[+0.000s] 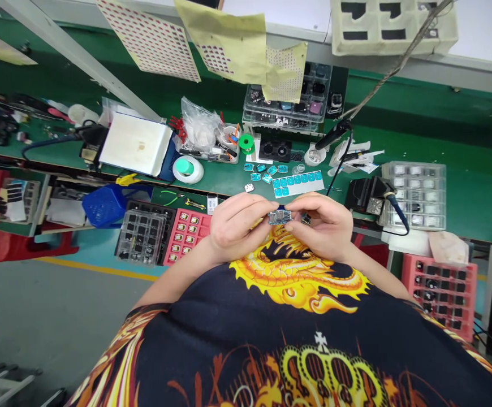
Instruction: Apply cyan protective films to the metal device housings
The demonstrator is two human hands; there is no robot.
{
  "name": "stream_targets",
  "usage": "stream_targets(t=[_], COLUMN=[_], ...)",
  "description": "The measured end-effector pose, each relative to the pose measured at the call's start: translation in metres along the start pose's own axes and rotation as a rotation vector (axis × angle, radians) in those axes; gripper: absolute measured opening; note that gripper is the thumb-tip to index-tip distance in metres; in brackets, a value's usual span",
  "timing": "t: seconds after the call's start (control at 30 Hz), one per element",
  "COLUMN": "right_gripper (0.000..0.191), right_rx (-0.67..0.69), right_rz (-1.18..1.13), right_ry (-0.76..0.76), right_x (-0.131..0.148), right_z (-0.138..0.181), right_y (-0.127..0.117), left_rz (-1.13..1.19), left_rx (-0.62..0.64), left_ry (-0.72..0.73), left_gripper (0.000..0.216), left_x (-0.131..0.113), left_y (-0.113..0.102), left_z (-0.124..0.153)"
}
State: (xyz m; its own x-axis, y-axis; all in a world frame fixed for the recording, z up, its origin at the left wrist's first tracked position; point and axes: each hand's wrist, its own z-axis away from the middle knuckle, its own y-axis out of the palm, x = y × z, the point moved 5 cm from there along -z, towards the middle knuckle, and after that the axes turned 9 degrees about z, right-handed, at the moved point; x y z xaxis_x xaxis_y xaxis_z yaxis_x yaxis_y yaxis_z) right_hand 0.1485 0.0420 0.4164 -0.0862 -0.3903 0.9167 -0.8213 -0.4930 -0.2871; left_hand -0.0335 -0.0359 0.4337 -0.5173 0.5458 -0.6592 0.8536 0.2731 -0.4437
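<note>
Close in front of my chest, a small circuit board (280, 216) with metal parts on it is pinched between both hands. The fingers of my left hand (242, 225) close on its left end. My right hand (323, 221) grips the right end by thumb and forefinger, and a small dark part (306, 218) shows among its curled fingers. Just beyond, a white sheet of blue square stickers (297, 184) lies on the green bench. Several loose blue-faced pieces (267, 178) and one white piece (249, 187) are beside it.
Left of my hands are a pink tray of small parts (185, 232), green-handled pliers (172, 197) and a white tape roll (188, 169). A soldering iron (333, 134) stands in a holder behind. To the right are a black soldering station (369, 198) and a clear compartment box (415, 195).
</note>
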Motion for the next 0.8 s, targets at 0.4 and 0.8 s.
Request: stream_targets(t=[0.4,0.8], right_gripper=[0.016,0.024], right_rx=[-0.120,-0.189], right_rz=[0.038,0.232], right_ry=[0.153,0.026], right_x=[-0.009,0.002], right_z=[-0.002,-0.019], right_y=[-0.004,-0.040], left_rz=[0.433,0.338], left_rx=[-0.037,-0.185], left_ry=[-0.342,-0.274], left_gripper=[0.040,0.031], left_x=[0.009,0.016], left_y=[0.015,-0.003], left_z=[-0.008,-0.017])
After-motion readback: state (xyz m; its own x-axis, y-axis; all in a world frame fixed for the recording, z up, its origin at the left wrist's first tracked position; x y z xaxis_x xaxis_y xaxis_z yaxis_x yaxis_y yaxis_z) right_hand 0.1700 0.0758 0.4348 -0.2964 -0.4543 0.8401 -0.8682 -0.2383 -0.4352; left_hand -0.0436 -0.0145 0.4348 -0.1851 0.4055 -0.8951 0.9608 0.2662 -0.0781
